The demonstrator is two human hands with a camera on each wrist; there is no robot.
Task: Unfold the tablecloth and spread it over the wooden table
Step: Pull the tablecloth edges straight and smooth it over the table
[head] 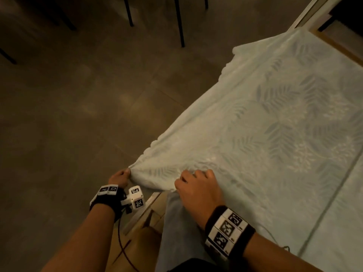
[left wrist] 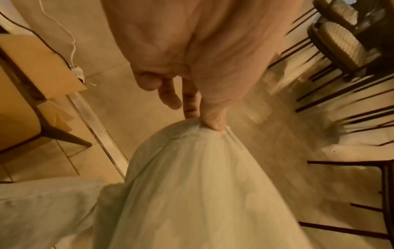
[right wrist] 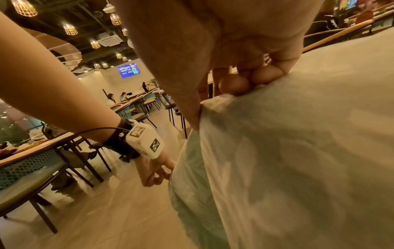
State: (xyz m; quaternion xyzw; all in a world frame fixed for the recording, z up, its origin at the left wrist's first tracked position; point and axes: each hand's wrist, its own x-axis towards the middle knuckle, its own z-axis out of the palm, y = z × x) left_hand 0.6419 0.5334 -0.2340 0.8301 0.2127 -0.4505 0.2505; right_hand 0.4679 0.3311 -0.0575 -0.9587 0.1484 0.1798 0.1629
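A pale green tablecloth (head: 275, 118) with a leaf pattern lies spread over the table, filling the right of the head view. Its near left corner is pulled out past the table edge. My left hand (head: 120, 176) pinches that corner; the left wrist view shows thumb and forefinger (left wrist: 210, 121) clamped on the bunched tablecloth (left wrist: 202, 185). My right hand (head: 196, 185) grips the cloth's near edge a little to the right, fingers (right wrist: 251, 80) curled into a fold of the tablecloth (right wrist: 298, 151). A strip of the wooden table (head: 334, 48) shows at the far right edge.
Grey tiled floor (head: 78, 114) fills the left of the head view, with dark chair legs (head: 179, 22) at the top. A wooden frame (head: 143, 214) shows below my left wrist. Other tables and chairs (right wrist: 42, 160) stand to the left.
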